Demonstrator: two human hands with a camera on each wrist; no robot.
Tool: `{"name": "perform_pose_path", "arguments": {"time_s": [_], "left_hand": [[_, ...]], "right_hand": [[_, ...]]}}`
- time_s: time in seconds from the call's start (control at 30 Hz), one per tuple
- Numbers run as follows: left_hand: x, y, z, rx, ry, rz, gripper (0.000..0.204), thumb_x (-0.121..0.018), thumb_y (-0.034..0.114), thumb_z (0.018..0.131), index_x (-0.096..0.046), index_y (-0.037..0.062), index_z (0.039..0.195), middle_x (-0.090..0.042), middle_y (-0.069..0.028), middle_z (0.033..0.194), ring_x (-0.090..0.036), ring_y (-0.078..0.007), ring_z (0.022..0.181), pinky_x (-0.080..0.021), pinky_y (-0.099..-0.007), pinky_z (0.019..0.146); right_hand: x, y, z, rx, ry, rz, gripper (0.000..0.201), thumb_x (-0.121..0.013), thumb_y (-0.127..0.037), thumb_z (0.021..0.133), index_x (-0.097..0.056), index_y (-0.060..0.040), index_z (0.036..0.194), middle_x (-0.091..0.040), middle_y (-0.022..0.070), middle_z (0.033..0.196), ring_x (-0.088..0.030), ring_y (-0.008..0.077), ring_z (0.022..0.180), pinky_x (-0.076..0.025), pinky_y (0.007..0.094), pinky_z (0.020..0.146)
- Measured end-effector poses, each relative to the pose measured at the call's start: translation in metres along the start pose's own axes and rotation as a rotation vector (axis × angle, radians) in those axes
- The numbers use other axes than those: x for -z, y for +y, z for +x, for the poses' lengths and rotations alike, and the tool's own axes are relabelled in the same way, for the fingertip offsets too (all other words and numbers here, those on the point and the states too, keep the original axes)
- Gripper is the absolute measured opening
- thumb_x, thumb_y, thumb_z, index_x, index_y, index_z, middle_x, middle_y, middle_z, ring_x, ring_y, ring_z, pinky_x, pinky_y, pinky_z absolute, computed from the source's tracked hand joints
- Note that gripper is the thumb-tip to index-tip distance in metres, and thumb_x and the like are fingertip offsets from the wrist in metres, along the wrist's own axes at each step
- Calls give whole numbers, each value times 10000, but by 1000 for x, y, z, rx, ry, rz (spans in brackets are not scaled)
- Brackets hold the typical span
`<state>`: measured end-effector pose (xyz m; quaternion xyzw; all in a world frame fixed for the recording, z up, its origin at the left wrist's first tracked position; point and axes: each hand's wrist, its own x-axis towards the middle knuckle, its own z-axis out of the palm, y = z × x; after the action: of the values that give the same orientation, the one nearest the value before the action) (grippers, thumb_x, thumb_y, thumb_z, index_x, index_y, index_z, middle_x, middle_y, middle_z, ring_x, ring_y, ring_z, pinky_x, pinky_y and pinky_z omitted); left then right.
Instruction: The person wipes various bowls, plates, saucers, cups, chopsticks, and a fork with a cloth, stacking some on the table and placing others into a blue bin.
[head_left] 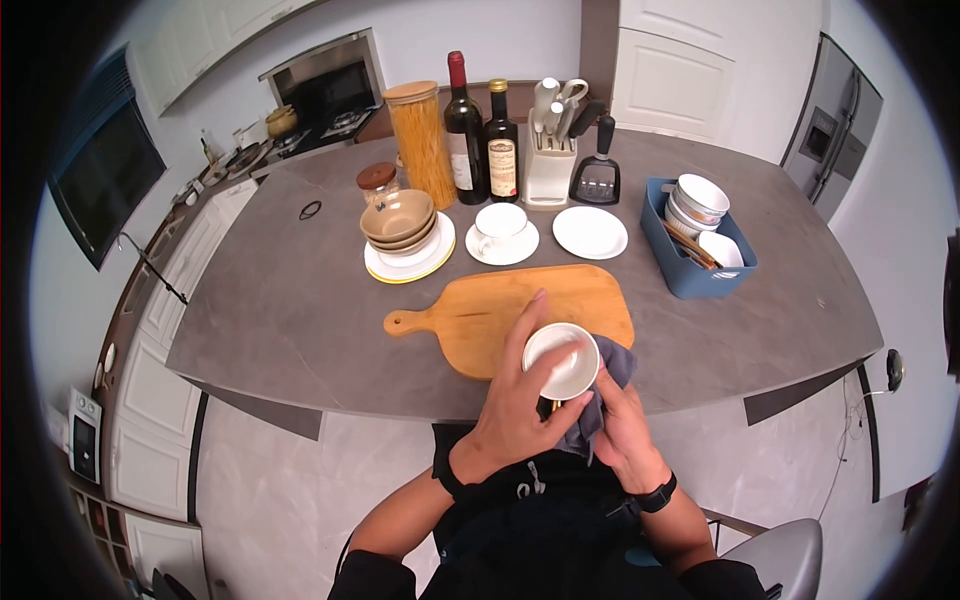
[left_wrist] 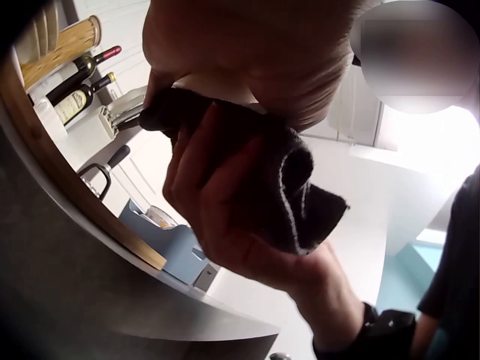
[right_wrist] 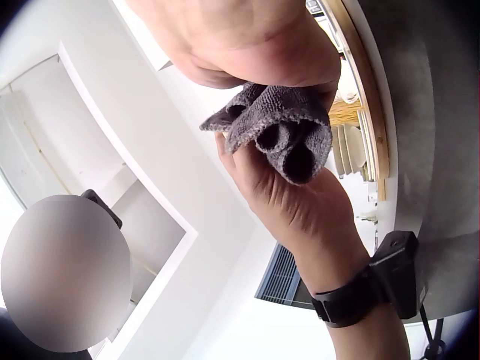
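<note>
A small white cup (head_left: 548,340) is held over the near edge of the wooden cutting board (head_left: 480,310), its opening tilted toward the head camera. My left hand (head_left: 512,398) grips the cup from the left, thumb along the near side and fingers at the far side and across the opening. On the other side my right hand (head_left: 628,430) holds a dark grey cloth (head_left: 618,362) against the cup. In the left wrist view the bunched cloth (left_wrist: 247,172) hides most of the cup. Folds of the cloth (right_wrist: 289,124) hang between both hands in the right wrist view.
Behind the board stand stacked brown bowls (head_left: 397,215), a white cup on a saucer (head_left: 502,245) and a white plate (head_left: 590,233). Farther back are two bottles (head_left: 465,140), a pasta jar (head_left: 420,145) and a knife block (head_left: 550,160). A blue bin (head_left: 690,270) with bowls sits right.
</note>
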<state>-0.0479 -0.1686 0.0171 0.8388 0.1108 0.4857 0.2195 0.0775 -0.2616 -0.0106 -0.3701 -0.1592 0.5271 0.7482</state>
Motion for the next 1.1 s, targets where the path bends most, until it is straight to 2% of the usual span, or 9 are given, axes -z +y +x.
{"name": "perform_pose_path", "arguments": {"time_s": [0.07, 0.23, 0.37, 0.43, 0.6, 0.7, 0.8, 0.97, 1.1], "left_hand": [[-2, -6, -6, 158, -31, -174, 964, -789, 73, 785, -196, -9, 1540, -375, -255, 1508, -416, -376, 1402, -358, -460, 1148], [7, -16, -4, 400, -29, -337, 995, -762, 47, 796, -128, 11, 1563, -379, -208, 1462, -473, -314, 1343, -407, -423, 1106], [9, -14, 11, 467, -158, -294, 1048, -763, 65, 795, -55, -38, 1560, -482, -251, 1355, -565, -359, 1229, -443, -415, 1057], [5, -8, 18, 329, -211, -275, 1100, -787, 74, 761, -57, 30, 1582, -476, -195, 1384, -578, -303, 1220, -451, -410, 1048], [-11, -4, 27, 288, -335, -218, 1048, -803, 129, 773, -144, 22, 1581, -544, -199, 1335, -574, -355, 1239, -443, -425, 1056], [-21, -21, 31, 361, -276, -219, 937, -801, 164, 800, -260, 14, 1550, -557, -195, 1325, -569, -365, 1243, -435, -434, 1066], [-19, -54, 49, 335, -308, -19, 830, -824, 219, 802, -383, 58, 1487, -573, -190, 1289, -588, -344, 1195, -457, -432, 1041], [-21, -89, 62, 667, -425, -304, 747, -838, 171, 772, -453, 63, 1403, -565, -168, 1312, -546, -335, 1257, -492, -417, 1018], [-21, -86, 77, 653, -564, -132, 784, -850, 165, 760, -438, 58, 1417, -546, -171, 1354, -536, -335, 1285, -496, -409, 1030]], "right_hand": [[-6, -8, 0, -41, 37, -32, 398, -605, -259, 1046, -544, -16, 1354, -632, 91, 1291, -607, 173, 1186, -500, 338, 1019], [10, -18, 2, -11, 72, -180, 439, -600, -283, 1044, -547, 5, 1371, -649, 109, 1282, -635, 211, 1173, -503, 385, 1018], [-7, -48, 4, 902, -144, -1019, 438, -617, -278, 993, -591, 18, 1315, -627, 179, 1271, -594, 289, 1228, -391, 445, 1124], [-8, -60, 7, 1035, -522, -1511, 440, -699, -202, 884, -616, -5, 1270, -620, 170, 1252, -580, 316, 1239, -356, 519, 1146], [20, -48, 7, 881, -297, -992, 239, -643, -90, 919, -648, -12, 1145, -659, 134, 1090, -638, 314, 1112, -404, 513, 1100], [35, -54, 6, 526, 169, -236, 349, -551, -285, 1061, -582, -3, 1264, -652, 100, 1187, -619, 205, 1127, -469, 374, 1019], [61, -70, 28, 571, 305, -133, 456, -542, -360, 1067, -537, -21, 1373, -630, 81, 1297, -602, 192, 1190, -465, 368, 1033], [109, -77, 43, 340, 188, 118, 536, -513, -411, 1066, -517, 8, 1400, -608, 120, 1375, -594, 255, 1241, -448, 396, 1077], [115, -79, 43, 169, 45, 331, 606, -494, -451, 1059, -477, 15, 1447, -551, 154, 1464, -544, 294, 1330, -386, 430, 1168]]}}
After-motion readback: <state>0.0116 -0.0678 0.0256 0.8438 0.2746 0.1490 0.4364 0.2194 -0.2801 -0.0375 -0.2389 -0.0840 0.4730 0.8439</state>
